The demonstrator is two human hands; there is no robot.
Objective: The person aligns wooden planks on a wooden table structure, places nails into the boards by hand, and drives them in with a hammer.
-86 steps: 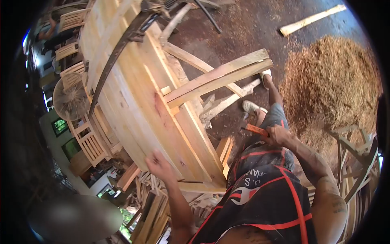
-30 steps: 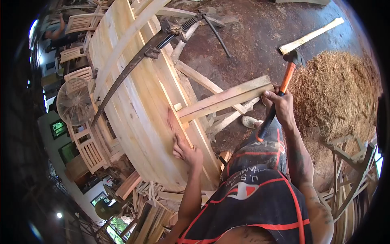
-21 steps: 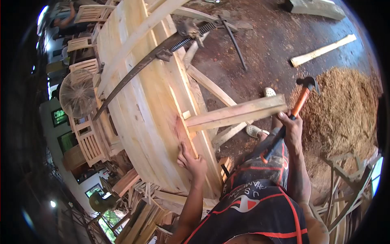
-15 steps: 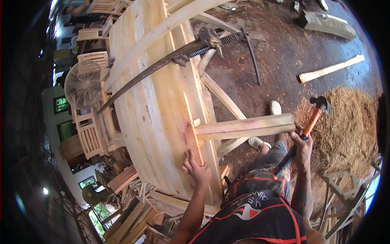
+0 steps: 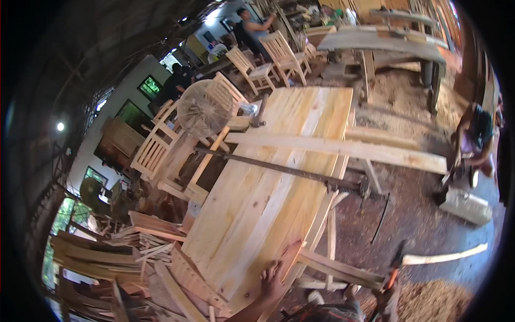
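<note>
My left hand (image 5: 272,280) rests on the near right part of a pale panel of joined boards (image 5: 252,214), fingers apart and slightly bent, close to its edge. At the lower right, my right hand (image 5: 387,301) is closed round the handle of a hammer (image 5: 395,271). The hammer has a dark head and an orange section on its handle, and its head points up. Just beside that hand is the end of a wooden beam (image 5: 343,269) that sticks out from under the panel edge. A long metal bar clamp (image 5: 279,168) lies across the panel.
A loose plank (image 5: 343,149) crosses the panel beyond the clamp. A round fan (image 5: 205,109) and wooden chairs (image 5: 285,56) stand past the far side. Wood offcuts (image 5: 91,257) are piled left, sawdust (image 5: 437,300) lower right. A person (image 5: 475,142) crouches at right; others are farther back.
My view has tilted up and swung, so more of the workshop shows and both hands sit lower in view. The left hand stays on the panel; the right still holds the hammer.
</note>
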